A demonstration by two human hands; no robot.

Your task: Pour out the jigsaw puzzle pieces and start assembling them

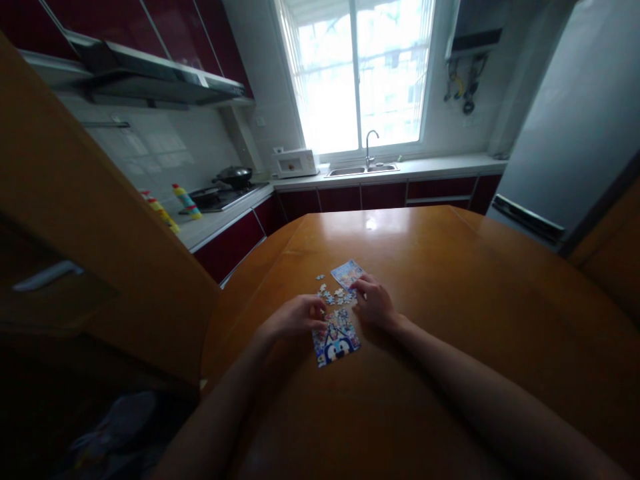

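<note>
Daylight glares off the counter (425,267). Left hand (303,313), fingers bent, lies over the puzzle's (337,348) ten o'clock edge; right hand (374,303), curled, is at the card's (347,271) five o'clock corner; whether either pinches anything, I cannot tell. Loose pieces (329,298) lie beyond, toward twelve. Probably light, stiff cardboard, tabs easily creased: pinch by the edges.

1. The joined puzzle (337,348) shows a dark-blue, light-blue and white cartoon face below a busy multicoloured patch.
2. The loose pieces (330,299) are mostly pale blue and whitish.
3. The picture card (345,272) is light blue with a mixed-colour pattern.
4. The table (450,300) is warm orange-brown.
5. The lower cabinets (340,199) and upper cabinets (115,23) are deep red.
6. The bottle (187,202) is yellow and light blue, red-capped.
7. The microwave (295,164) is white.
</note>
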